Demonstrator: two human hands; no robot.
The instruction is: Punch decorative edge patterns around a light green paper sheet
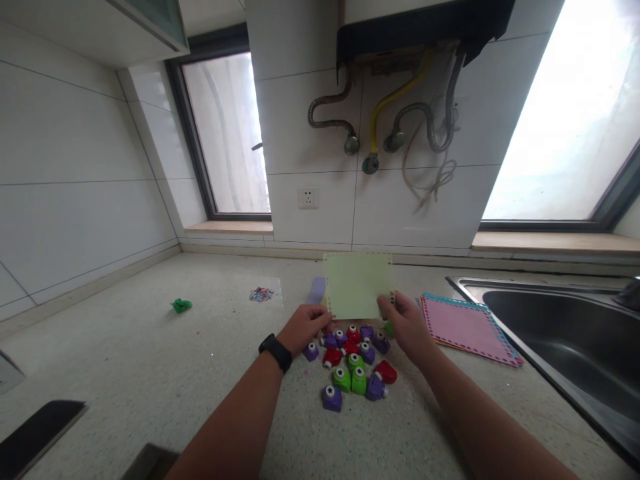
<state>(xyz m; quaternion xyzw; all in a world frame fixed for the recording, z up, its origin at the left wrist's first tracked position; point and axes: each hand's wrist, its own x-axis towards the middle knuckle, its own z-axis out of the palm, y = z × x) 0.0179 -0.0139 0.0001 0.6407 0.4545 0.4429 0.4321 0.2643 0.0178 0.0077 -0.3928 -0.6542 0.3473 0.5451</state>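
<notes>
A pale green sheet of paper (356,284) with punched dotted edges is held upright above the counter. My left hand (306,327) pinches its lower left corner, and a black watch sits on that wrist. My right hand (406,323) pinches the lower right corner. Just below my hands lies a cluster of several small craft punches (353,367) in purple, red and green.
A stack of pink and blue sheets (467,328) lies to the right, beside a steel sink (575,333). A lilac sheet (317,291) lies behind the green one. Paper confetti (261,294) and a green scrap (181,305) lie to the left. A dark object (35,437) sits at the near left.
</notes>
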